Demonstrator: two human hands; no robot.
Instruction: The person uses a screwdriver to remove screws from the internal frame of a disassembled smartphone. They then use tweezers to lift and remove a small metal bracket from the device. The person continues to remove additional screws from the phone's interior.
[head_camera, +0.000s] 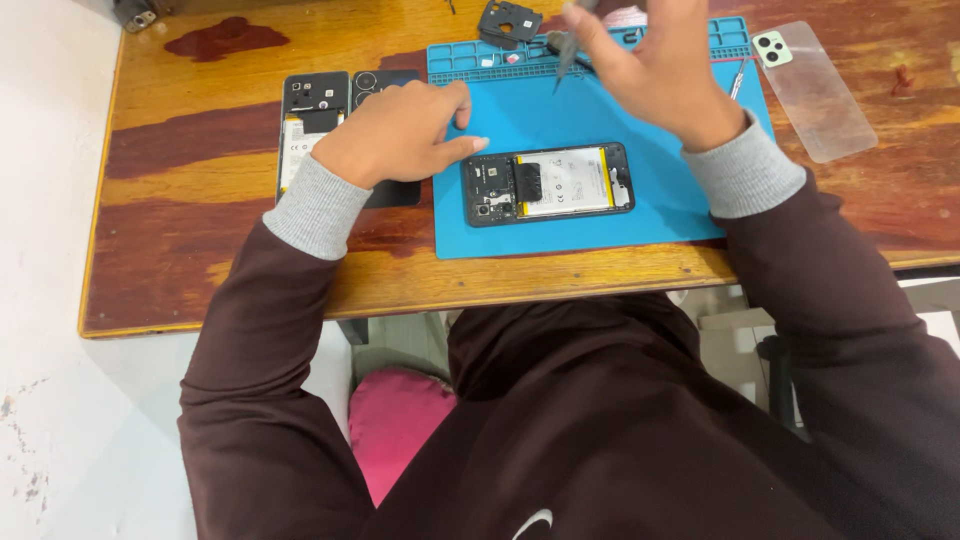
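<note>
Grip of the left hand (395, 135) is loose, thumb tip touching the blue mat (580, 215) just left of the opened phone (547, 183), whose long axis runs left-right. Farther off, the right hand (655, 65) pinches a thin tool (568, 55), raised above the mat's tray edge on the tabletop (200, 180).

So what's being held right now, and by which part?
The right hand grips a slim dark tool near its upper end, tip pointing down. The left hand holds nothing; its fingertips rest on the blue mat.
</note>
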